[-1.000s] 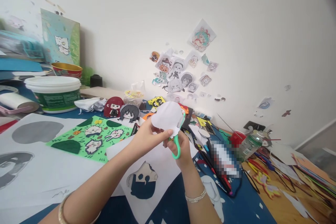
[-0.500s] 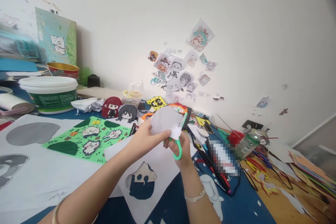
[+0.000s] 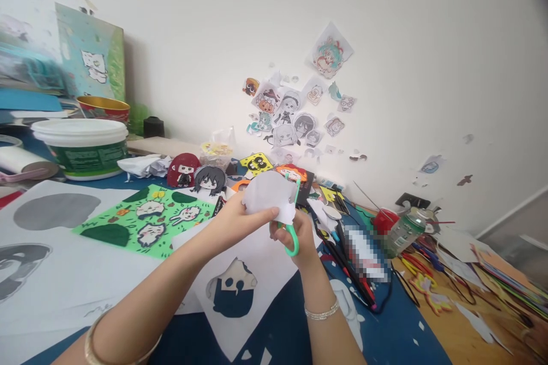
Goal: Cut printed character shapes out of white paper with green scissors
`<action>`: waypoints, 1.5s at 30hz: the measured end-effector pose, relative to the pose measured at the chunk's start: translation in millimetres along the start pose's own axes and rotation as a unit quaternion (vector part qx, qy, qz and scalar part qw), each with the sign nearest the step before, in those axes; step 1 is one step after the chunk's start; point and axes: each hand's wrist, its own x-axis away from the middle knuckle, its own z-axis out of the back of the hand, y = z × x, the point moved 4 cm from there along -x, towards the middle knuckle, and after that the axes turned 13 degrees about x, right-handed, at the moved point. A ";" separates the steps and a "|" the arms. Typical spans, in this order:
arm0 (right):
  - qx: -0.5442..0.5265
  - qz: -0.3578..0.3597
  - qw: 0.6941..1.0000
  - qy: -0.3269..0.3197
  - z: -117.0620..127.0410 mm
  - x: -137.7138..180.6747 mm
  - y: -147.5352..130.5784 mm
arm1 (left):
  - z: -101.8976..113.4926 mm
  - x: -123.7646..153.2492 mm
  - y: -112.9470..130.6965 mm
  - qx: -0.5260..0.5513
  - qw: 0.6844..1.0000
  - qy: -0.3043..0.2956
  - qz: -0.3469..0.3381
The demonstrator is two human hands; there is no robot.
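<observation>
Left hand [image 3: 240,222] fingers pinching white paper cutout [image 3: 268,194] at its 7 o'clock edge, cutout held up over blue table [image 3: 385,336], right hand [image 3: 299,234] fingers curled through green scissors [image 3: 293,242] handles, blades at cutout's 3 o'clock edge, printed sheet [image 3: 240,296] at 6 o'clock under the hands, green sheet [image 3: 145,219] at 9 o'clock

The white paper cut-out [image 3: 269,194] pinched in the left hand [image 3: 233,222] shows only its blank back and covers most of the blades of the green-handled scissors [image 3: 292,242], so how they stand cannot be told. The right hand [image 3: 299,234] covers part of the handles. A pixelated patch [image 3: 363,254] masks something on the blue tabletop [image 3: 385,331]. The stack of blue books [image 3: 25,101] at the left edge is blurred and cut off, and the paper drawings on the wall [image 3: 295,117] are too small to read
</observation>
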 end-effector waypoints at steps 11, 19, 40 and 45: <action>-0.033 -0.017 0.999 0.022 0.3 -0.3 6.6 | -7.7 1.9 4.2 0.033 0.999 -0.033 -0.004; -0.027 -0.043 0.998 0.037 -0.1 1.0 7.8 | -8.8 -0.2 -6.0 0.046 0.999 -0.023 0.004; 0.119 -0.033 0.991 -0.054 4.5 -1.8 -3.6 | 18.5 1.1 1.1 -0.028 0.999 -0.001 0.034; 0.119 -0.041 0.990 -0.057 4.6 -1.5 -1.8 | 17.5 1.8 3.0 -0.034 0.999 -0.001 0.034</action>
